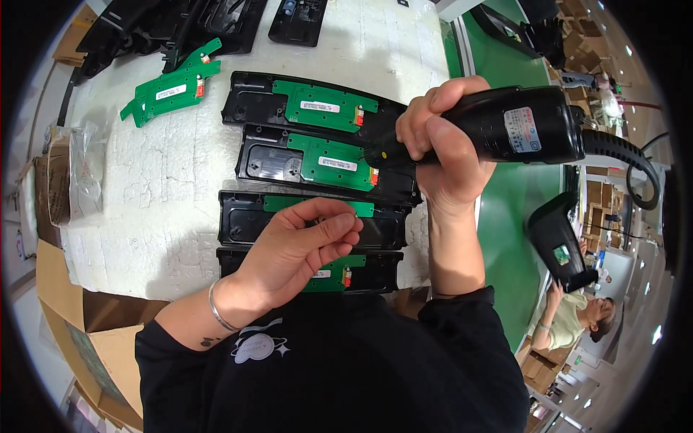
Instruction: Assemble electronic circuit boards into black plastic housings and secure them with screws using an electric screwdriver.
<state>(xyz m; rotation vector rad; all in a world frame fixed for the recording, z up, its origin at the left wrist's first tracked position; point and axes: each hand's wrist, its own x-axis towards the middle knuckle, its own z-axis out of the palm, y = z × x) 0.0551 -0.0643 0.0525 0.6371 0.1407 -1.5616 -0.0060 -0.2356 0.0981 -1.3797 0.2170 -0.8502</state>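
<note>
My right hand is wrapped round a black electric screwdriver, held nearly level. Its nose points left, at the right end of a green circuit board lying in a black plastic panel; whether the tip touches is unclear. My left hand is closed in a pinch over the panel just nearer to me, partly covering its green board. What the fingertips hold, if anything, is too small to make out. Another panel with a board lies beyond, and one lies nearest me, partly hidden by my left arm.
Loose green boards lie at the left on the white foam-like surface, with black plastic parts at the far edge. A thick cable trails right from the screwdriver. Cardboard box lower left; another person at right holds a black part.
</note>
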